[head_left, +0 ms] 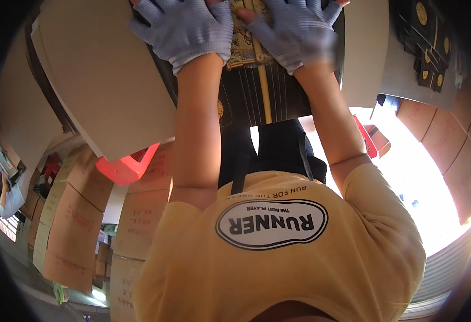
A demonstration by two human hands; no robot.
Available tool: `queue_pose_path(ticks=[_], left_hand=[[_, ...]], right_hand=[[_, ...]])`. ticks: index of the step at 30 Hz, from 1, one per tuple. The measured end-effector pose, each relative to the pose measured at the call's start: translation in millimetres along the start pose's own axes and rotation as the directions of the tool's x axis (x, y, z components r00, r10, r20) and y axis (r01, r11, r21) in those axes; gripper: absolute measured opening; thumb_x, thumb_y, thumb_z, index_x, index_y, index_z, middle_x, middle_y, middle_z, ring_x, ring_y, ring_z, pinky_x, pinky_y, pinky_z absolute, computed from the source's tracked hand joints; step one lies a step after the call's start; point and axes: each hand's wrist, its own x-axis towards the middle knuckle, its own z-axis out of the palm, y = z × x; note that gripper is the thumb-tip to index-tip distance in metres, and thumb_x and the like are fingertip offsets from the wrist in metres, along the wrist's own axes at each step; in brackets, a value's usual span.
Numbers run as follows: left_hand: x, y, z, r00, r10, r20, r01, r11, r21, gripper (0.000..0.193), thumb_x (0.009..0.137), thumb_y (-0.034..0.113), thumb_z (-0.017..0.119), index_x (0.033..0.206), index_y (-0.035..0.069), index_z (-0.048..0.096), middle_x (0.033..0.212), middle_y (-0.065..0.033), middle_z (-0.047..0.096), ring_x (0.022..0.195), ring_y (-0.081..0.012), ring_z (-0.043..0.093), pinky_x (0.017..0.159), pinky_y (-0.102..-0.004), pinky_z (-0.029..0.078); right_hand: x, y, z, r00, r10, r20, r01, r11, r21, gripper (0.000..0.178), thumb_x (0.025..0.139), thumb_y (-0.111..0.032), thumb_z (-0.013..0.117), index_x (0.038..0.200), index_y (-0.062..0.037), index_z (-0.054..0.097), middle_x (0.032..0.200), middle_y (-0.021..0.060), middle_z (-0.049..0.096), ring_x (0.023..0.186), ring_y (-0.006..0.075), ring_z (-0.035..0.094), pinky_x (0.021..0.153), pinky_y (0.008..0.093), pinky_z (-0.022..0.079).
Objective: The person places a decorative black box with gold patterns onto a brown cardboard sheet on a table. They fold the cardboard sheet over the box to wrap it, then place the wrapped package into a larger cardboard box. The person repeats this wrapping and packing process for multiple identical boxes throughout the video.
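Note:
A black panel (289, 104) lies at the top of the head view. It has pale stitched lines, a gold lengthwise strip (266, 102) and an ornate gold picture near its middle. My left hand (190, 32), in a light blue glove with bare fingertips, rests flat on the panel left of the picture, fingers spread. On the other side, my right hand (298, 35) lies in a matching glove, its fingers apart too. Neither hand grips anything. The upper frame edge cuts off some fingertips and the panel's far part.
Pale board (106, 80) extends to the left. Black pieces with gold emblems (434, 51) sit at the far right. Below the work surface are a red plastic stool (128, 166) and cardboard boxes (74, 231). Another person (11, 201) appears at the far left.

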Motion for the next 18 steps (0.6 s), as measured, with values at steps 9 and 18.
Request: queue_pose_path(ticks=[9,18], left_hand=[[3,2,-4,0.998,-0.043,0.039,0.044,0.999,-0.029,0.057,0.076,0.028,0.059,0.132,0.024,0.055,0.148,-0.0226,0.036,0.135,-0.044,0.031,0.107,-0.0565,0.026],[-52,15,-15,0.962,0.183,0.201,-0.133,0.962,-0.238,0.057,0.09,0.03,0.047,0.141,0.005,0.041,0.153,-0.0202,0.028,0.141,-0.0392,0.026,0.114,-0.056,0.018]], right_hand=[[-6,-2,-5,0.999,-0.032,0.04,0.032,0.999,0.0,0.062,0.085,-0.056,0.052,0.14,-0.0259,0.049,0.151,0.0198,0.031,0.14,0.0464,0.022,0.1,0.0786,0.008],[-4,0,5,0.998,-0.017,0.066,0.017,1.0,0.003,0.056,0.091,-0.051,0.047,0.144,-0.0352,0.039,0.155,0.0141,0.025,0.144,0.0409,0.015,0.107,0.0731,0.005]])
